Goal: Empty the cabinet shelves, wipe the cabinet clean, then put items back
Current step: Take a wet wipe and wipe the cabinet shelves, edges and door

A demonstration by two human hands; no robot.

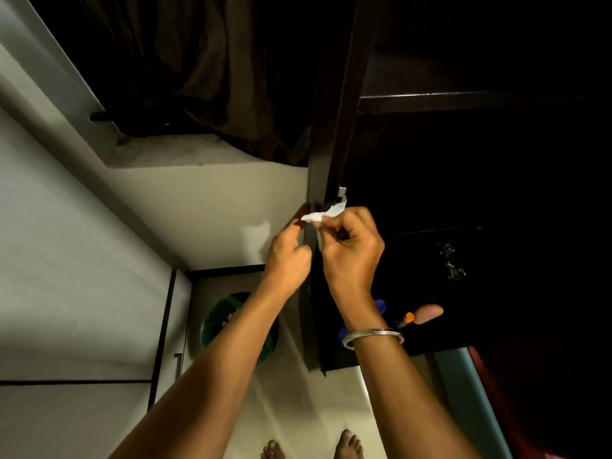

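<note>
White tissue point(326, 214) — crumpled, pinched between the thumb and fingertips of my right hand point(351, 251), one corner of it touching the front edge of the dark cabinet point(334, 134).

My right hand — fingers curled round the tissue, raised in front of the cabinet's side panel; a metal bangle point(372, 337) on the wrist.

My left hand point(288, 260) — just beside the right, forefinger reaching toward the tissue's loose end, the other fingers loosely curled; whether it actually touches the paper I cannot tell.

Cabinet — dark wood, open, interior mostly in shadow. One shelf edge point(463, 99) catches light above; a metal hinge point(452, 261) shows on the inside to the right. Low down near my right wrist a few small items remain, among them something orange-tipped point(408, 318) and something blue point(381, 306); what they are I cannot make out.

Surroundings — dark curtain point(198, 77) above left, pale wall, green basket point(215, 321) on the floor, my bare feet at the bottom.

Step in hand, as I judge it — wiping, with the tissue being folded or readied at the cabinet's edge. The next move calls for a flatter grip on the tissue, pressed along the panel, then the shelves — and the leftover items probably need lifting out first.
</note>
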